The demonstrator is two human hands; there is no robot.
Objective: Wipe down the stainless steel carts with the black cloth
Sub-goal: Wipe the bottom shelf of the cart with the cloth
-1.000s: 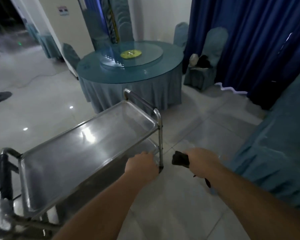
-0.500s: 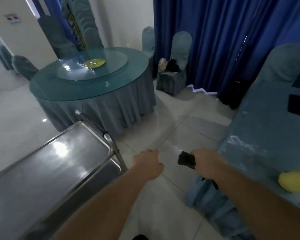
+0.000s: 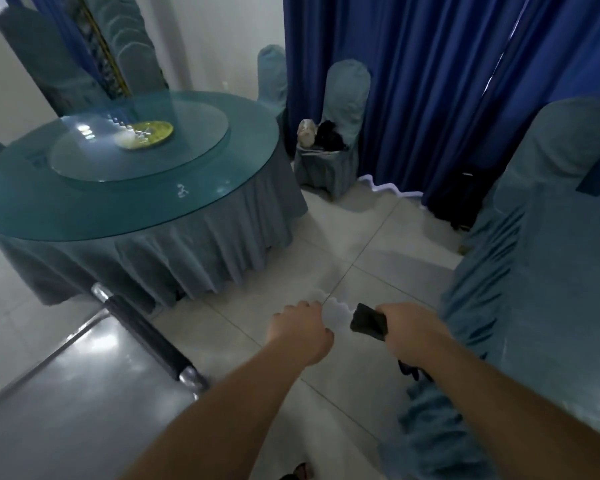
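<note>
The stainless steel cart (image 3: 80, 403) fills the lower left; only its top shelf and its dark-sleeved end handle (image 3: 146, 336) show. My left hand (image 3: 300, 332) hangs over the floor to the right of the cart, fingers curled into a fist with nothing in it, apart from the handle. My right hand (image 3: 413, 334) grips the black cloth (image 3: 368, 322), which sticks out to the left of the fist; a dark end dangles below the wrist.
A round table (image 3: 125, 181) with a glass top and teal skirt stands behind the cart. A covered chair (image 3: 340, 133) with items on its seat stands by blue curtains (image 3: 430, 81). A teal-draped table (image 3: 541, 289) lies close on the right. Tiled floor runs between them.
My view has swung right, sliding the cart to the lower left. My left hand has come off the cart's corner post and now hangs free. The right hand still holds the cloth.
</note>
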